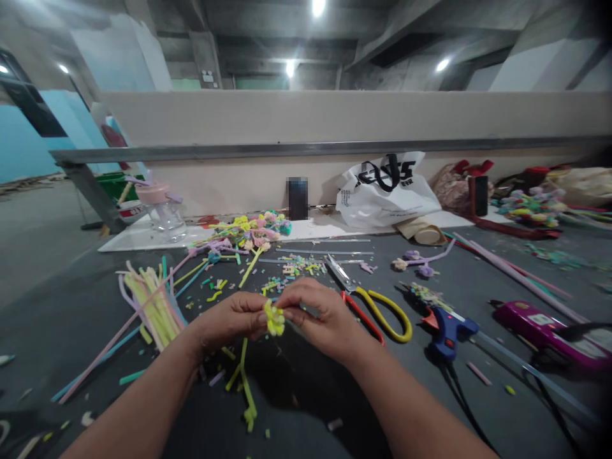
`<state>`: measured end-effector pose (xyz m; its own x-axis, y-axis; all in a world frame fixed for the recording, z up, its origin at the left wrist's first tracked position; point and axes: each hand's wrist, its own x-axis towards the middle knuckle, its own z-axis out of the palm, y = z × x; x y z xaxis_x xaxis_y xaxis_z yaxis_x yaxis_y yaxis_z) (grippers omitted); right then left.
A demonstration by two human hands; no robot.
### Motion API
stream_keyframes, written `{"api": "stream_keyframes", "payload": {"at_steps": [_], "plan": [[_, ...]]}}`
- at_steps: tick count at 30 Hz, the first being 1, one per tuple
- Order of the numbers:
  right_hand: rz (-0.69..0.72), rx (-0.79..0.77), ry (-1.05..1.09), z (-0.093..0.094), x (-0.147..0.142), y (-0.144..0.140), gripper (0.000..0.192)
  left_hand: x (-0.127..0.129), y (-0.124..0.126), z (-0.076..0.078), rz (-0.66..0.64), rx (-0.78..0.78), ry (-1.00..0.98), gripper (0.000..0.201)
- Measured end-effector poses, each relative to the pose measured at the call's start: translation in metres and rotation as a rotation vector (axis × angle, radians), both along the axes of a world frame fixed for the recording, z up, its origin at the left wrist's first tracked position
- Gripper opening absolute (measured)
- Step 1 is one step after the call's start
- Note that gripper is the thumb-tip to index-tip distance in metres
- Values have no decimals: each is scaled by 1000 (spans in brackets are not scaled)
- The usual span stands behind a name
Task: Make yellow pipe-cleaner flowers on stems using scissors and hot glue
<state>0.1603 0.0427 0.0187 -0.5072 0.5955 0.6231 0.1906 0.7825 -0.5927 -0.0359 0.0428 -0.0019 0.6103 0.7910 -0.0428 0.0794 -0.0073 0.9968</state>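
A small yellow pipe-cleaner flower is pinched between my two hands above the dark table. My left hand grips it from the left with thumb and forefinger. From the right, my right hand closes thumb and fingers on its edge. Below my left hand lies a green pipe-cleaner stem with short side pieces. Scissors with one red and one yellow handle lie open just beyond my right hand. Farther right rests a blue hot glue gun with a clear glue stick in its back.
A bundle of pipe cleaners lies at left, near a clear jug with a pink lid. Finished flowers, cut scraps and a white bag sit toward the back. A magenta tool with a cord lies at right.
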Motion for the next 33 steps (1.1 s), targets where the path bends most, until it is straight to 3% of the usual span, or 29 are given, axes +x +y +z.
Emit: {"api": "stream_keyframes", "payload": {"at_steps": [10,20,24,28,33], "plan": [[24,232,-164,-2,5,2,17,-3,1,6,-61,74,102,33],[-30,108,-112,-10,-4,-3,13,-4,1,13,-163,161,193,31],[-72,-139,-32,-10,-4,2,10,1,0,7,-56,74,132,31],[-89,-483,183,-17,-6,8,12,10,0,-2,128,-84,-134,26],[60,-720,374,-28,-13,10,30,19,2,-5,266,-137,-359,22]]}}
